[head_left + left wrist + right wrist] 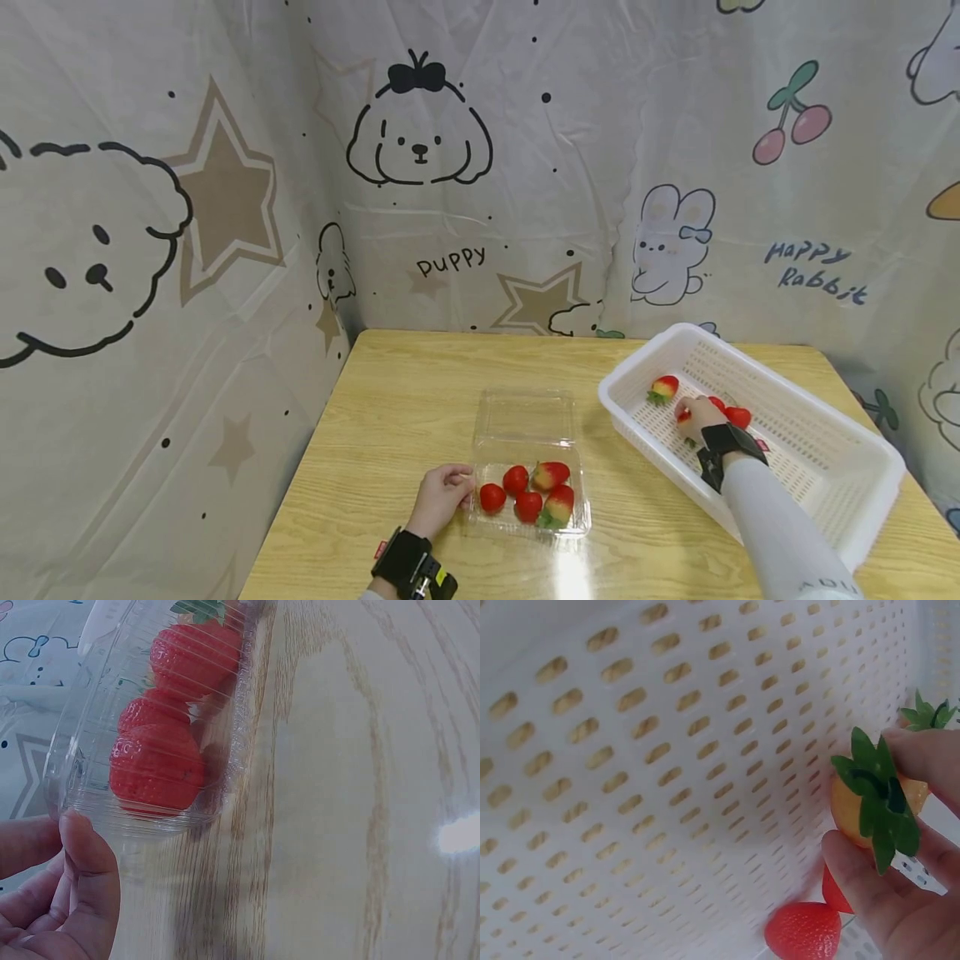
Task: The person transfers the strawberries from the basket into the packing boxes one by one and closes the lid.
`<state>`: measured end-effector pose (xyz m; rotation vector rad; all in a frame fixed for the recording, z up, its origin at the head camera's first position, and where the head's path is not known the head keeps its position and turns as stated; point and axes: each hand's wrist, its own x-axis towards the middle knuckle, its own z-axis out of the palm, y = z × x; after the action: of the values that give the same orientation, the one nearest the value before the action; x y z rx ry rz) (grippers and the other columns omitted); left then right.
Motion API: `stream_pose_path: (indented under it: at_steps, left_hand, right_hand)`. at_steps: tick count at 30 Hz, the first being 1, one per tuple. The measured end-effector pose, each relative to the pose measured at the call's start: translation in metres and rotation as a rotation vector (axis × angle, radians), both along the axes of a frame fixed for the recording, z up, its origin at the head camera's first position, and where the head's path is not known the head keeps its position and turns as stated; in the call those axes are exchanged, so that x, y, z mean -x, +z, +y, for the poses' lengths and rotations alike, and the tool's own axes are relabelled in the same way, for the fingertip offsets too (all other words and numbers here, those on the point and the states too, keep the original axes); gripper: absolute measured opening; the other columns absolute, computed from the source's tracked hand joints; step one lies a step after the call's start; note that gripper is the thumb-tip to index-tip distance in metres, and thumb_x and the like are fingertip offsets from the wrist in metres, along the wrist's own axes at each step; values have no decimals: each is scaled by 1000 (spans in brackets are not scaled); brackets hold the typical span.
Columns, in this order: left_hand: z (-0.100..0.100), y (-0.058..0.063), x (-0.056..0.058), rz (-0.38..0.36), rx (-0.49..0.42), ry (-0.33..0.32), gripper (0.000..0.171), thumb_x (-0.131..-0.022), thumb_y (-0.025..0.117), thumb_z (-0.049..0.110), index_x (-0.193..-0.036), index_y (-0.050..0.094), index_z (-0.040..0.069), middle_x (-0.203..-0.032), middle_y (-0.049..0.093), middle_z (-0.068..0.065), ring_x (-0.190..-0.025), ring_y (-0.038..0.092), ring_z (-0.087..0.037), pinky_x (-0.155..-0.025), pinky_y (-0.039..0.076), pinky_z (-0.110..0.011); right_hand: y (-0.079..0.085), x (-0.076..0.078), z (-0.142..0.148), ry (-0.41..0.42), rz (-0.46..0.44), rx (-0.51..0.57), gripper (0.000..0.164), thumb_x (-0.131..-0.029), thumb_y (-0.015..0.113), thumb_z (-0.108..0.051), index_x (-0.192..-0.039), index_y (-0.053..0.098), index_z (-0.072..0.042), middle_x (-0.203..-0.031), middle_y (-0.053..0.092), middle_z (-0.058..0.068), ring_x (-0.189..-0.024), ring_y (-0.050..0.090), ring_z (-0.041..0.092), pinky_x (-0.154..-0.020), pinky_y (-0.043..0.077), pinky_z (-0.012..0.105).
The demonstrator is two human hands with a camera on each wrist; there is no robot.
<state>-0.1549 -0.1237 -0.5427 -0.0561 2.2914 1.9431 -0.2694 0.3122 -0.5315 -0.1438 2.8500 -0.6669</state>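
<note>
My left hand [441, 498] pinches the left rim of a clear plastic clamshell box [82, 742] between thumb and index finger. The box's lid [525, 417] lies folded back on the far side. Several strawberries [528, 506] sit in it, some plain red, two with yellowish tops. My right hand [699, 413] reaches into a white perforated basket [817, 475]. Its fingers and thumb grip a strawberry [850, 810] with a yellow top and green leaves. Beside that hand lie a leafy strawberry [665, 387] and red strawberries [804, 930].
The basket stands angled at the right of the wooden table [405, 392]. Behind and at the left hangs a curtain [547, 167] printed with cartoon animals and stars. Black wrist cameras [408, 562] are strapped on both wrists.
</note>
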Motion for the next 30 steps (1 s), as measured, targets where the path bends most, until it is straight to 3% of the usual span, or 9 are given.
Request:
stream_pose_path:
  at_steps: [5,9,13,19,26,30]
  left_hand:
    - [3,19,-7,9,11,-7,22,-84,56,-7,-102,54,-20,-70,57,-12,-55,56,-12,-59,53,-50]
    - [3,22,-9,20,1,-7,23,-84,56,-7,-102,54,-21,-70,57,-12,-55,55,-10,-60,53,-52]
    - [1,9,-4,23,-12,-11,24,-85,57,-6,-103,54,-21,-70,57,-11,-54,55,-10,-59,53,-50]
    - [-2,-14,4,11,-4,-13,25,-85,59,-2,-104,55,-18,-70,57,-7,-55,55,-10,-57,55,-44]
    - [-2,-14,3,12,10,-5,25,-85,59,-1,-104,55,-17,-70,57,-6,-55,55,-9,-56,55,-43]
    - [-1,-12,2,17,14,3,25,-85,60,0,-104,56,-16,-70,56,-6,-54,55,-7,-54,55,-36]
  right_hand:
    - [14,-1,-3,44,176,34,13,-72,62,3,-85,58,3,-78,55,18,-72,50,31,-63,44,41]
    - [29,5,-4,35,282,58,16,-73,62,1,-88,58,4,-87,55,23,-80,51,37,-71,45,49]
    - [51,11,-8,18,326,101,21,-77,61,2,-96,57,8,-96,51,26,-88,48,39,-81,42,53]
    - [90,9,-27,33,432,148,25,-79,60,3,-103,54,9,-105,45,30,-93,46,42,-86,40,56]
    - [127,-1,-67,117,473,171,27,-85,60,-1,-111,54,3,-114,44,26,-96,48,40,-82,45,53]
    - [136,-7,-94,260,575,219,27,-81,62,5,-107,57,1,-113,46,22,-97,51,36,-79,49,47]
